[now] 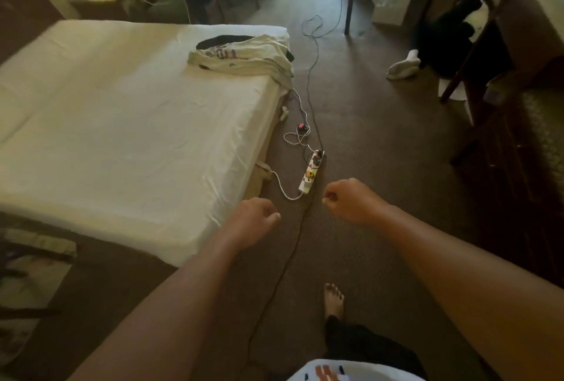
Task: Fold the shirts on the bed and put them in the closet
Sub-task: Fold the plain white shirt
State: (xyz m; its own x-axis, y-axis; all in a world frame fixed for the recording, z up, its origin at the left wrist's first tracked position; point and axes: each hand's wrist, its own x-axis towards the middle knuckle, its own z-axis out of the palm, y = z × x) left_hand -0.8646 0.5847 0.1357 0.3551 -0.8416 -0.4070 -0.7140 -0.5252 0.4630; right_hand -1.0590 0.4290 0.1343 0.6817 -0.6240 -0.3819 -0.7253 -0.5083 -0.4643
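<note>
Both arms reach forward over the carpet, past the near right corner of the bed [122, 136]. The left hand [254, 217] and the right hand [351, 202] are each curled into a loose fist and hold nothing. The shirts [244, 56] lie in a crumpled heap at the far right corner of the bed, well apart from both hands. A power strip [311, 173] lies on the carpet just beyond the hands.

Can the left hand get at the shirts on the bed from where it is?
Probably not yet. The left hand, loosely closed and empty, hangs over the floor by the bed's near corner; the shirts lie at the far corner of the bed. Nothing blocks the way, they just look too far.
</note>
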